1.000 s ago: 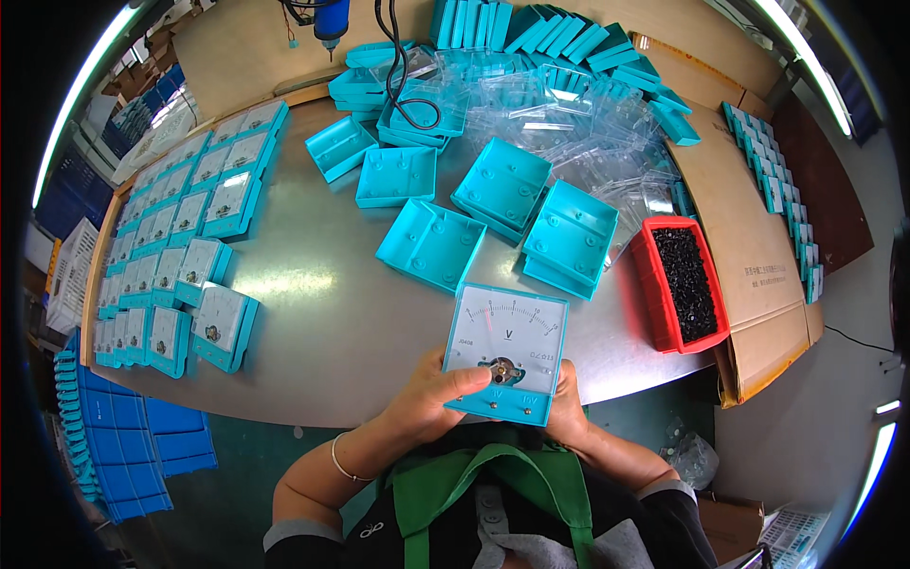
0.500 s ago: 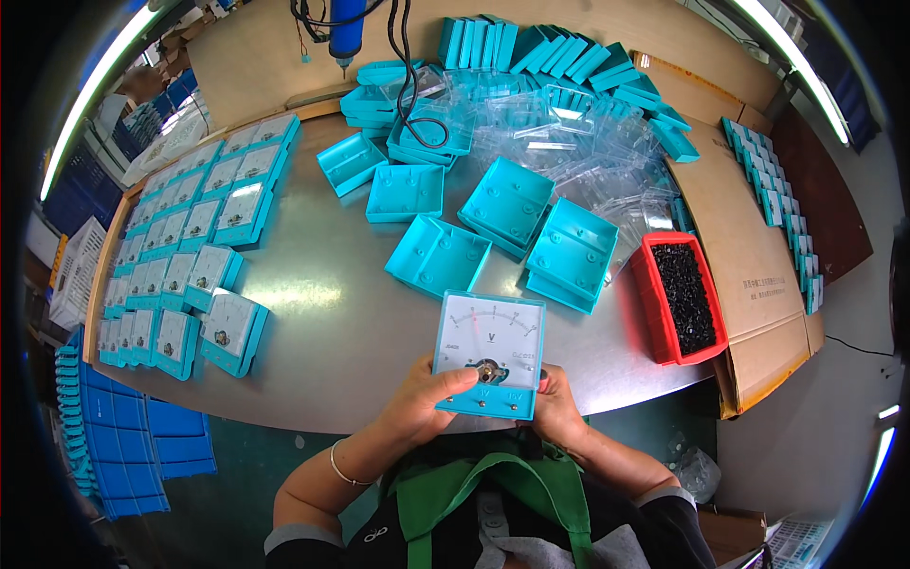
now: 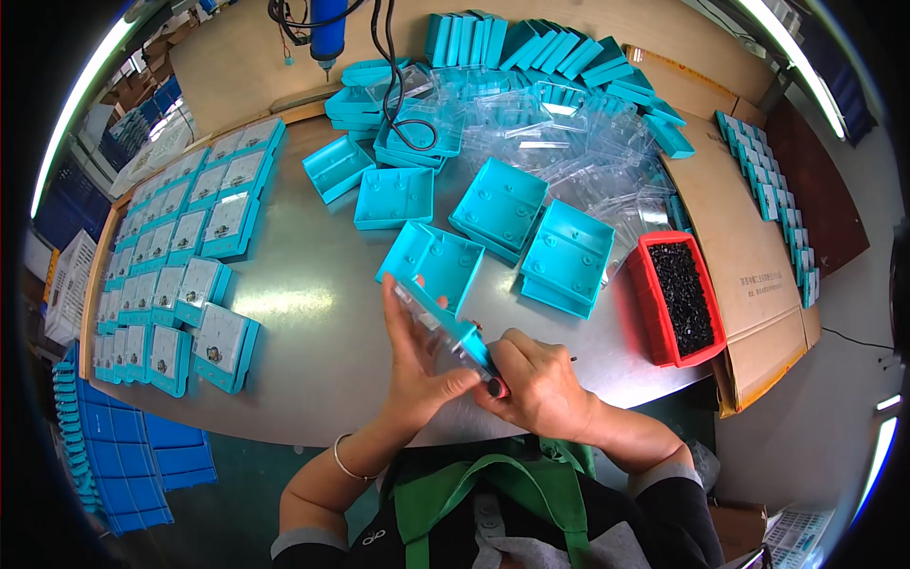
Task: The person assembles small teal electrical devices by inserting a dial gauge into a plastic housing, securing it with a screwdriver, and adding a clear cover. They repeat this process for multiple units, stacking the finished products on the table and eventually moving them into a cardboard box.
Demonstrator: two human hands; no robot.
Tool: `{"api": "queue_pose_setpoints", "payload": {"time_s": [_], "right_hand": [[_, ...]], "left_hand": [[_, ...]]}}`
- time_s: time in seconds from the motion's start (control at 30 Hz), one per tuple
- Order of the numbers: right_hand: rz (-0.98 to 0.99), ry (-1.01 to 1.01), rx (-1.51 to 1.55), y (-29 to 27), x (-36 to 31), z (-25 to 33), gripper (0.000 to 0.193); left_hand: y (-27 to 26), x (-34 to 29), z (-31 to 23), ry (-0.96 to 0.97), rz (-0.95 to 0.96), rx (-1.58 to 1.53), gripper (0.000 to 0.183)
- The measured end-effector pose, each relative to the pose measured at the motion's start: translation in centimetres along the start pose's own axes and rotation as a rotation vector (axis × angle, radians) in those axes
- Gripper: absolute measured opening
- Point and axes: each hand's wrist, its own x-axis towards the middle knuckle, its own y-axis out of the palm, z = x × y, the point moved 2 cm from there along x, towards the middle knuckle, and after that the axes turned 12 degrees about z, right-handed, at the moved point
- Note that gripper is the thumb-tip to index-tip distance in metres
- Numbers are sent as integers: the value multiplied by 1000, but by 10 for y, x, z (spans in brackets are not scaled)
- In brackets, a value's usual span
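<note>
Over the near edge of the metal table, my left hand [image 3: 414, 375] is closed on a voltmeter panel [image 3: 463, 339] with a teal edge and clear cover. The panel is tilted nearly edge-on, so its dial is hidden. At its lower end my right hand [image 3: 545, 384] is closed, fingertips around a small red-and-black part [image 3: 497, 387] against the panel; its exact kind is unclear. A thin dark tip [image 3: 573, 359] shows beside the right knuckles. Just beyond the hands lies an open teal case [image 3: 434, 261], with another teal case [image 3: 569, 251] to its right.
Finished-looking meters [image 3: 226, 346] stand in rows at left. A red bin [image 3: 637, 284] of small black parts is at right, beside cardboard [image 3: 758, 294]. Clear covers [image 3: 588, 142] and stacked teal cases [image 3: 464, 40] fill the back. A blue electric screwdriver [image 3: 328, 33] hangs above.
The voltmeter panel has turned from dial-up to nearly edge-on. My right hand has come round onto its lower end, knuckles up; the left now supports it from the left with fingers raised.
</note>
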Motion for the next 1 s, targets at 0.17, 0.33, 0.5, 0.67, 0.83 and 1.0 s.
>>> {"api": "queue_pose_setpoints", "payload": {"time_s": [0.17,0.33,0.5,0.67,0.83,1.0], "right_hand": [[92,-118,221,20,15,-6,29],[56,20,325,20,51,-31,24],[110,-42,-247,64,54,-70,28],[-21,480,1205,20,21,-52,22],[390,663,1326,38,-4,-29,24],[354,22,284,13,23,-21,41]], "left_hand": [[-14,-8,0,145,-178,231,126],[-46,-6,-18,175,-298,94,104],[-34,-9,-23,162,-274,114,96],[-52,-34,-39,156,-289,27,99],[-51,-41,-35,78,-266,57,99],[-62,-49,-44,-30,-231,73,99]]}}
